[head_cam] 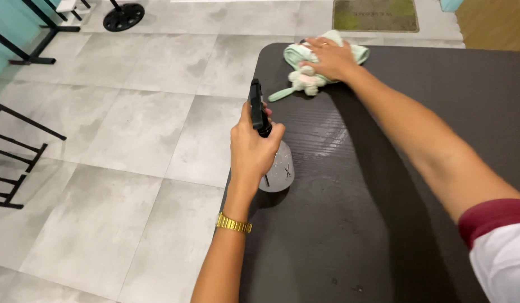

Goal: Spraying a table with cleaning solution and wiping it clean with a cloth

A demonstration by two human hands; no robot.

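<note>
My left hand (253,148) grips a spray bottle (274,165) with a clear round body and a black trigger head, held above the left edge of a black table (383,224). The nozzle points away from me. My right hand (329,58) lies flat on a pale green cloth (305,62) at the table's far left corner, pressing it down. A cream plush part of the cloth sticks out below my palm. The dark wood-grain surface between the bottle and the cloth shines as if wet.
Grey tiled floor (119,140) spreads to the left of the table. Black metal stand legs (18,146) stand at the far left, and a round black base (123,15) sits at the top left. A green-brown doormat (375,14) lies beyond the table.
</note>
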